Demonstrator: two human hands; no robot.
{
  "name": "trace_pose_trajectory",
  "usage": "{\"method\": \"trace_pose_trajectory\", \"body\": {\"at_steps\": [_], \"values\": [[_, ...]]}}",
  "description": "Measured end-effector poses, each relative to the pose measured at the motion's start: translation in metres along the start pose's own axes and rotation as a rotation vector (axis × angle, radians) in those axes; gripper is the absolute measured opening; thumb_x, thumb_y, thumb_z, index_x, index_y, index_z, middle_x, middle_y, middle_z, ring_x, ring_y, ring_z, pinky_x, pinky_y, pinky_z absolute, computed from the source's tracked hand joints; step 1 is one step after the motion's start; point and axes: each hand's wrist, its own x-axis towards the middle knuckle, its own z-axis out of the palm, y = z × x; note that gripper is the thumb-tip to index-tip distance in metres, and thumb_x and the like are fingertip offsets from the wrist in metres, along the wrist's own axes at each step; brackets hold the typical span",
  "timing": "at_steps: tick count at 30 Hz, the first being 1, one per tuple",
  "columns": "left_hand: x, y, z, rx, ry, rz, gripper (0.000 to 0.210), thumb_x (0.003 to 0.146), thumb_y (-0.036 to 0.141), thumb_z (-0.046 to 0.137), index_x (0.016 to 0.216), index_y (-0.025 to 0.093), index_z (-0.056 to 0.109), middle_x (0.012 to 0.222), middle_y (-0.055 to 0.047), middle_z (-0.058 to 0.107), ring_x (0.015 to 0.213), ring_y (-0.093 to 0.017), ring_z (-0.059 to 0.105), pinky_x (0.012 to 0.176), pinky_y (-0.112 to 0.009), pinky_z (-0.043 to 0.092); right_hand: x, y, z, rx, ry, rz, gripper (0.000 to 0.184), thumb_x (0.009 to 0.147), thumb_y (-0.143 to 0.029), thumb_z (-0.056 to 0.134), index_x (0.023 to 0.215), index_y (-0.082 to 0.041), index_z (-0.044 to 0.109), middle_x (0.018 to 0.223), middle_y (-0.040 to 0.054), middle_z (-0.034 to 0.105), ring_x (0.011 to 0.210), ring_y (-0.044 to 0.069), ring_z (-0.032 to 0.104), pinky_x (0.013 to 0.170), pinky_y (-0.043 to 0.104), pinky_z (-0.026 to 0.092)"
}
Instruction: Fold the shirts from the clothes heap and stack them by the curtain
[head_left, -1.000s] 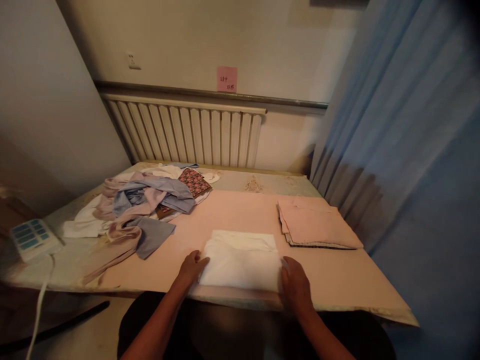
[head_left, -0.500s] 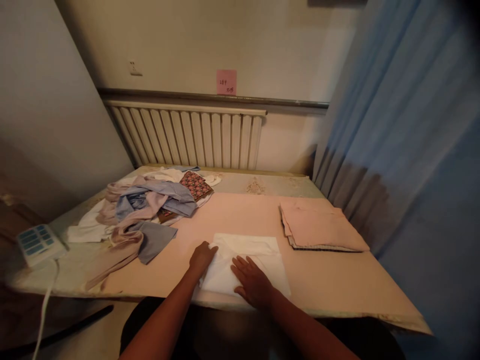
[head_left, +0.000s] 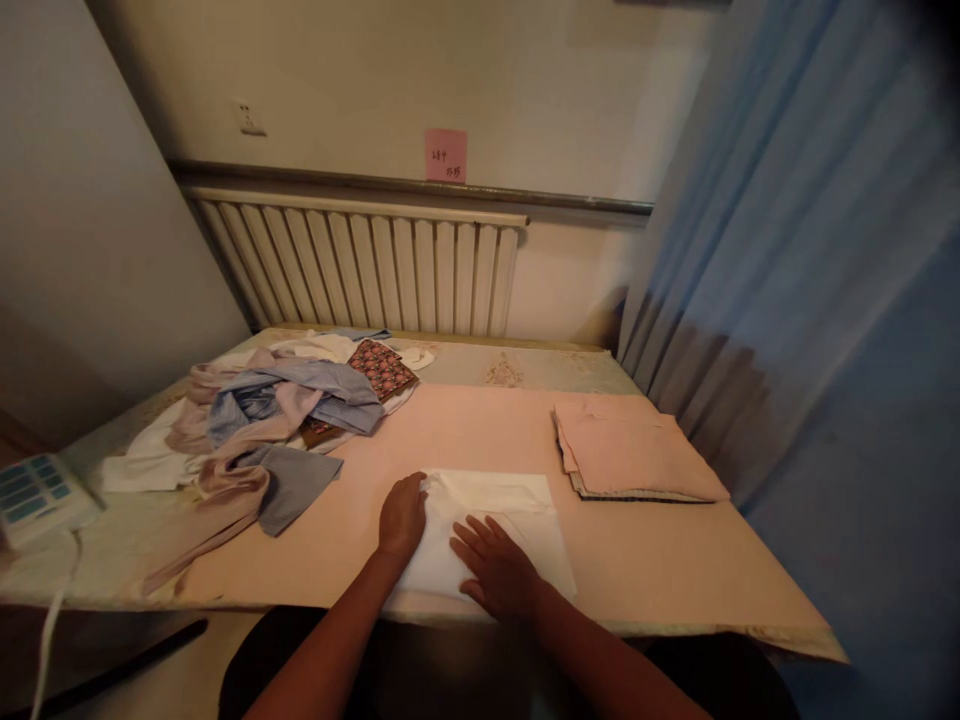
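A white cloth (head_left: 525,495), folded into a rough square with some wrinkles on top, lies flat at the front of the table. My right hand (head_left: 496,570) rests palm down on it with the fingers spread. Along the cloth's left edge lies my left hand (head_left: 403,515), its fingers stretched toward the upper left corner and touching the edge; the fingertips are partly hidden. Beneath the cloth is a large pink sheet (head_left: 465,425) spread over the tabletop.
To the left is a loose heap of garments (head_left: 300,400) in blue, mauve and white, with a red patterned cloth (head_left: 382,368). A folded pink stack (head_left: 637,450) sits on the right. A white device (head_left: 45,495) with a cord stands far left; a blue curtain (head_left: 787,300) hangs right.
My left hand has moved up along the cloth's left edge, and its fingers have straightened from a curled grip. The right hand remains flat on the cloth. The view has shifted slightly.
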Motion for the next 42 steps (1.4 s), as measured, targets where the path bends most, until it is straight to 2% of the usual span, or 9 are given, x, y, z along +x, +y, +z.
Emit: {"method": "trace_pose_trajectory", "body": {"at_steps": [5,8,12,15,18,21,25,28,42], "values": [[-0.010,-0.012,0.018,0.054,0.035,0.051,0.032,0.089,0.013,0.040,0.116,0.011,0.057,0.103,-0.014,0.066,0.099,-0.026,0.058,0.089,-0.040,0.046,0.000,-0.001,-0.002,-0.006,-0.026,0.011,0.063,0.092,-0.051,0.046,0.146,-0.022,0.032,0.154,0.0060,0.028,0.144,0.025,0.016,0.118,0.048,0.013],[-0.011,-0.016,0.022,0.082,0.052,0.065,0.032,0.088,0.013,0.041,0.115,0.012,0.058,0.098,-0.012,0.067,0.096,-0.025,0.059,0.087,-0.040,0.046,0.001,-0.002,-0.001,-0.006,-0.030,0.014,0.063,0.092,-0.051,0.046,0.146,-0.022,0.033,0.154,0.0064,0.029,0.143,0.025,0.017,0.117,0.049,0.014],[-0.010,-0.010,0.009,0.117,0.097,0.047,0.032,0.089,0.017,0.043,0.117,0.010,0.056,0.103,-0.015,0.064,0.101,-0.027,0.056,0.088,-0.042,0.045,0.000,-0.002,-0.002,0.007,-0.022,0.018,0.062,0.093,-0.051,0.044,0.146,-0.022,0.033,0.154,0.0065,0.030,0.143,0.025,0.018,0.118,0.048,0.013],[-0.018,0.006,-0.002,0.128,0.147,0.064,0.031,0.090,0.023,0.044,0.117,0.011,0.056,0.110,-0.016,0.061,0.106,-0.030,0.053,0.092,-0.047,0.044,0.000,-0.003,-0.003,0.018,-0.029,0.020,0.062,0.093,-0.052,0.043,0.145,-0.022,0.034,0.154,0.0066,0.030,0.143,0.025,0.018,0.118,0.048,0.013],[-0.036,0.027,0.000,0.026,0.129,0.266,0.029,0.091,0.018,0.041,0.114,0.015,0.058,0.109,-0.012,0.062,0.106,-0.026,0.054,0.093,-0.045,0.046,0.002,-0.005,-0.006,0.020,-0.042,0.024,0.063,0.092,-0.051,0.045,0.145,-0.021,0.033,0.153,0.0084,0.032,0.142,0.026,0.020,0.117,0.048,0.014],[-0.056,0.039,0.018,-0.130,-0.027,0.439,0.030,0.090,0.014,0.040,0.112,0.019,0.060,0.103,-0.008,0.066,0.100,-0.020,0.058,0.091,-0.039,0.050,0.003,-0.007,-0.008,0.013,-0.029,0.032,0.063,0.092,-0.051,0.045,0.145,-0.018,0.034,0.149,0.0111,0.037,0.141,0.026,0.022,0.117,0.048,0.014],[-0.071,0.033,0.044,-0.234,-0.013,0.369,0.037,0.091,0.016,0.036,0.122,0.019,0.057,0.123,-0.008,0.062,0.116,-0.019,0.055,0.103,-0.041,0.046,0.003,-0.009,-0.008,0.004,-0.011,0.039,0.062,0.092,-0.050,0.046,0.143,-0.017,0.036,0.147,0.0120,0.040,0.141,0.026,0.024,0.117,0.048,0.014],[-0.072,0.024,0.052,-0.251,-0.006,0.323,0.041,0.092,0.016,0.034,0.126,0.022,0.056,0.128,-0.007,0.061,0.120,-0.017,0.054,0.105,-0.042,0.045,0.003,-0.009,-0.008,0.007,0.000,0.037,0.060,0.091,-0.050,0.047,0.141,-0.017,0.039,0.148,0.0118,0.039,0.140,0.027,0.025,0.117,0.048,0.015],[-0.076,0.025,0.053,-0.090,-0.025,0.318,0.044,0.090,0.013,0.038,0.130,0.018,0.054,0.136,-0.008,0.056,0.127,-0.019,0.050,0.109,-0.042,0.040,0.002,-0.011,-0.007,-0.007,0.070,0.028,0.062,0.093,-0.051,0.045,0.144,-0.018,0.035,0.147,0.0116,0.040,0.139,0.026,0.027,0.116,0.048,0.017]]}}
